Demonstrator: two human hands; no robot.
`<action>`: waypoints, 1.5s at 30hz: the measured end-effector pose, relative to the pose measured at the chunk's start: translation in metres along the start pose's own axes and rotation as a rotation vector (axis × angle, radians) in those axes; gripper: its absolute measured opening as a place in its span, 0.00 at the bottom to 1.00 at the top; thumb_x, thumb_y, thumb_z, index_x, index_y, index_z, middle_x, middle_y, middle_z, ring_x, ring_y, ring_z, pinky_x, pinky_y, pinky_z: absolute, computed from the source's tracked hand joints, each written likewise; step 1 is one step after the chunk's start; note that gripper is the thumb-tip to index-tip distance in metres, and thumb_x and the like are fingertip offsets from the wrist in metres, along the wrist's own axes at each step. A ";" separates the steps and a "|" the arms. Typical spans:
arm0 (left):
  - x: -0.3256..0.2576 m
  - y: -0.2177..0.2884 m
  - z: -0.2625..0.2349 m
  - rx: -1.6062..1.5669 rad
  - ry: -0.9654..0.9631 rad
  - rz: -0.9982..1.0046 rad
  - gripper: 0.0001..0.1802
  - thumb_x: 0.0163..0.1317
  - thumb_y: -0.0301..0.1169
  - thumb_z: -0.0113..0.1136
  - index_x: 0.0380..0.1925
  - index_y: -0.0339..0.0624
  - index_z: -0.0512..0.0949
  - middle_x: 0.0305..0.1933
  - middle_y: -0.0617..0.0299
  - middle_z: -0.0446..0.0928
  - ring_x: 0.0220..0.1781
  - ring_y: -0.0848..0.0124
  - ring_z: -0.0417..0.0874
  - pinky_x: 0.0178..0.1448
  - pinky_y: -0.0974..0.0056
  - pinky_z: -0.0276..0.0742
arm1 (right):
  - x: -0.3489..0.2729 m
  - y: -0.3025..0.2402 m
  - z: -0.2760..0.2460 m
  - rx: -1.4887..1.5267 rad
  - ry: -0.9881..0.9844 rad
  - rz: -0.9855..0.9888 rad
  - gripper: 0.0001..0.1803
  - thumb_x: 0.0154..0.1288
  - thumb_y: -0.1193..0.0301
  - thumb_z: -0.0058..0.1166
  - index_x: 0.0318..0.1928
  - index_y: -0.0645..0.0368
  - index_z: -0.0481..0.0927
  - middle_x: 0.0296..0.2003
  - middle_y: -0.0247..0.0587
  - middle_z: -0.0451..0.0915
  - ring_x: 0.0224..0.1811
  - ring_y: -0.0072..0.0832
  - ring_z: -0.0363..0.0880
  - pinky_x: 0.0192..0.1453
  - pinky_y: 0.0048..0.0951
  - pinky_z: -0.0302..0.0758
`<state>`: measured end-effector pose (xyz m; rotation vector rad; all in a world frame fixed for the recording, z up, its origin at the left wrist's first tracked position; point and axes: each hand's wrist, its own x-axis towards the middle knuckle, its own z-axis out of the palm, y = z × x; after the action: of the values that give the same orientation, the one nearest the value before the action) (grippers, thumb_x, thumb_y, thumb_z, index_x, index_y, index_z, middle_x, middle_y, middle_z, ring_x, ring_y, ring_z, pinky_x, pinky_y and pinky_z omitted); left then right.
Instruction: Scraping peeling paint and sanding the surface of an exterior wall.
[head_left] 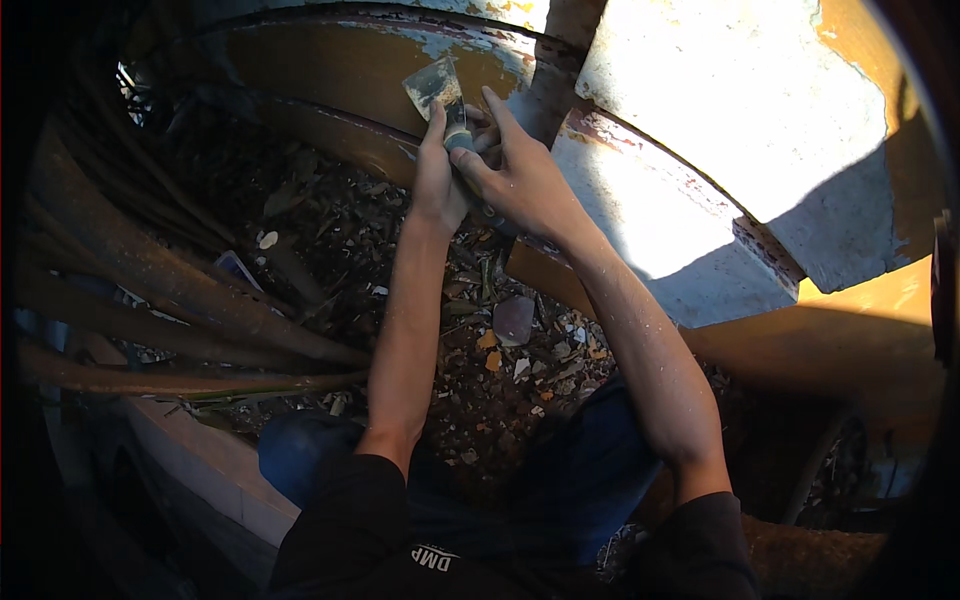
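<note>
Both hands, left hand (pixel 437 180) and right hand (pixel 515 175), closed around one scraper (pixel 440 95); blade above fingers.

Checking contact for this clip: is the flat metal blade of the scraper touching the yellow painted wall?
Touching. The head view shows the scraper blade pressed flat against the yellow painted wall, with both the left hand and right hand gripping its handle.

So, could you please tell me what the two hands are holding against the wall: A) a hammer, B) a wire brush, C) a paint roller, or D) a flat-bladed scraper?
D: both the left hand and the right hand grip the handle of a scraper, whose wide flat blade rests against the peeling yellow wall.
</note>
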<state>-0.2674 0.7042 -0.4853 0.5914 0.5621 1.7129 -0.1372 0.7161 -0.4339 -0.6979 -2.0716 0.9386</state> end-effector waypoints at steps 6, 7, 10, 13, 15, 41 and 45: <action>-0.010 -0.030 -0.020 -0.392 -0.072 0.013 0.28 0.80 0.52 0.32 0.59 0.41 0.70 0.63 0.50 0.73 0.65 0.57 0.74 0.71 0.50 0.69 | -0.002 0.027 0.000 -0.314 -0.115 0.067 0.30 0.71 0.56 0.56 0.65 0.63 0.71 0.46 0.60 0.79 0.53 0.53 0.80 0.58 0.46 0.75; -0.011 -0.035 -0.018 -0.419 -0.113 0.024 0.27 0.80 0.51 0.32 0.60 0.40 0.69 0.68 0.48 0.69 0.70 0.56 0.70 0.74 0.49 0.65 | -0.002 0.034 -0.006 -0.316 -0.115 0.067 0.30 0.71 0.56 0.56 0.65 0.63 0.71 0.46 0.60 0.79 0.53 0.53 0.80 0.58 0.46 0.75; -0.016 -0.046 -0.010 -0.419 -0.106 0.025 0.27 0.80 0.49 0.32 0.61 0.39 0.68 0.72 0.46 0.65 0.74 0.55 0.66 0.77 0.50 0.62 | -0.001 0.036 -0.021 -0.205 -0.251 0.154 0.32 0.68 0.54 0.59 0.63 0.64 0.72 0.43 0.58 0.81 0.50 0.49 0.82 0.55 0.44 0.76; -0.013 -0.061 -0.009 -0.214 -0.006 0.038 0.28 0.80 0.50 0.32 0.62 0.39 0.68 0.71 0.47 0.66 0.73 0.56 0.67 0.77 0.50 0.62 | 0.000 0.045 -0.026 -0.153 -0.319 0.231 0.31 0.64 0.55 0.61 0.58 0.65 0.76 0.43 0.58 0.83 0.48 0.45 0.84 0.53 0.42 0.77; -0.015 -0.070 -0.012 0.017 0.048 0.089 0.31 0.79 0.54 0.33 0.59 0.38 0.69 0.65 0.49 0.71 0.67 0.61 0.72 0.74 0.54 0.65 | 0.004 0.040 -0.028 -0.155 -0.452 0.373 0.27 0.60 0.57 0.61 0.50 0.68 0.80 0.40 0.58 0.84 0.44 0.41 0.86 0.51 0.41 0.78; 0.003 -0.099 -0.102 0.982 0.370 0.317 0.17 0.60 0.32 0.65 0.46 0.34 0.75 0.42 0.51 0.80 0.47 0.64 0.81 0.52 0.56 0.75 | -0.005 0.016 -0.035 -0.418 -0.206 0.109 0.22 0.59 0.59 0.62 0.46 0.64 0.81 0.42 0.60 0.84 0.48 0.53 0.83 0.53 0.45 0.78; 0.005 0.021 -0.036 1.120 0.366 0.481 0.21 0.74 0.40 0.53 0.59 0.41 0.67 0.65 0.46 0.67 0.67 0.50 0.71 0.66 0.49 0.69 | -0.003 0.027 -0.023 -0.284 -0.024 0.040 0.22 0.60 0.64 0.59 0.51 0.63 0.77 0.45 0.58 0.81 0.51 0.58 0.79 0.54 0.51 0.76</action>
<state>-0.3074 0.7023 -0.4982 1.2693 1.8008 1.8543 -0.1126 0.7389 -0.4465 -0.8800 -2.2442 0.6828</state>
